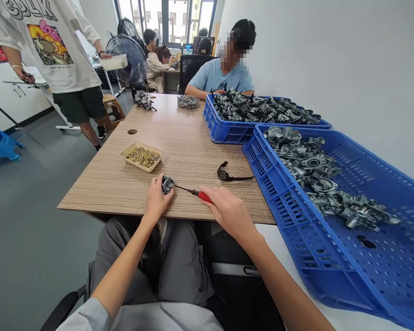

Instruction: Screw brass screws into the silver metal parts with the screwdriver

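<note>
Fingers of our left hand (156,198) grip the metal part (167,184), probably to steady it against the screwdriver (194,192) clasped in our right hand (230,210).

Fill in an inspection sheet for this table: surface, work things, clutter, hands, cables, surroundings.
Surface: wood-grain table, round hole near its left edge.
Work things: small metal part; red-handled screwdriver, shaft pointing at it; tray of brass-coloured pieces; two blue crates holding metal parts.
Clutter: black wristwatch.
Hands: left hand holds the small metal part; right hand grips the screwdriver.
Cables: nothing seen on the tabletop.
Surroundings: fan; co-worker seated opposite; person standing at left.
</note>
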The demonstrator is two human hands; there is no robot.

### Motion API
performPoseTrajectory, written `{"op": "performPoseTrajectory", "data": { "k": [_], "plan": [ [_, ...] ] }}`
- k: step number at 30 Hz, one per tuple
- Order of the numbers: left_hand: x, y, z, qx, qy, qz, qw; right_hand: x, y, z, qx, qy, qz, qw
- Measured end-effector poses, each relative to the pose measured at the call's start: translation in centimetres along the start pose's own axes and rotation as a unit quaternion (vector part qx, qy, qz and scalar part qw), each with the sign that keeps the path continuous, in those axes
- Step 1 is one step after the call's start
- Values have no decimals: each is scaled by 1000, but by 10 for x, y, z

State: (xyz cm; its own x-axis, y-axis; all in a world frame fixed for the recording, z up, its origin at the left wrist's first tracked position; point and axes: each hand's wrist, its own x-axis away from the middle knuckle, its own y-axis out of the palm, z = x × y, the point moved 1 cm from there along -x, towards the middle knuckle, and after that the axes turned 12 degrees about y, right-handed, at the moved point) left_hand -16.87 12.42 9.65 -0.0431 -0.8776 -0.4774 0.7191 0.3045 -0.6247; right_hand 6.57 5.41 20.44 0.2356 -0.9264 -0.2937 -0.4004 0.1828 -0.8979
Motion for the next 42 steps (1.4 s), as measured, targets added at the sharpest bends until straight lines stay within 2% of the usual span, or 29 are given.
{"op": "performPoseTrajectory", "data": {
  "k": [4,6,8,12,14,16,19,21,23,27,29,32,34,39,40,42],
  "plan": [
    [2,1,3,-7,-4,-3,1000,-2,5,-1,-103,176,-19,979],
    [2,1,4,-8,-3,-4,1000,-4,6,-1,-137,218,-27,966],
    [3,1,5,-8,0,-6,1000,-5,5,-2,-144,194,-18,970],
    [3,1,5,-8,1,-9,1000,-2,-1,-10,-56,17,11,998],
    [2,2,5,-8,-2,-8,1000,0,-2,-14,-10,-31,14,999],
    [2,2,4,-7,-2,-8,1000,1,-1,-15,0,-6,22,1000],
    [2,3,4,-6,1,-6,1000,1,2,-11,-25,123,8,992],
    [2,3,5,-6,0,-6,1000,-1,2,-9,-42,176,-14,983],
    [2,3,5,-3,-2,-7,1000,-2,0,-9,-50,140,-16,989],
    [1,2,6,3,-8,-8,1000,-2,-3,-13,-33,-7,19,999],
    [1,1,7,1,-13,-10,1000,-1,0,-11,-40,13,29,999],
    [1,1,7,0,-14,-13,1000,-1,4,-7,-48,136,17,989],
    [2,2,7,0,-15,-14,1000,-2,4,-5,-42,171,4,984],
    [2,4,3,0,-21,-12,1000,-2,-1,-11,-47,6,24,999],
    [1,5,3,1,-21,-12,1000,-2,-1,-11,-46,3,31,998],
    [1,5,2,1,-18,-11,1000,-3,1,-9,-36,62,35,997]
  ]
}}
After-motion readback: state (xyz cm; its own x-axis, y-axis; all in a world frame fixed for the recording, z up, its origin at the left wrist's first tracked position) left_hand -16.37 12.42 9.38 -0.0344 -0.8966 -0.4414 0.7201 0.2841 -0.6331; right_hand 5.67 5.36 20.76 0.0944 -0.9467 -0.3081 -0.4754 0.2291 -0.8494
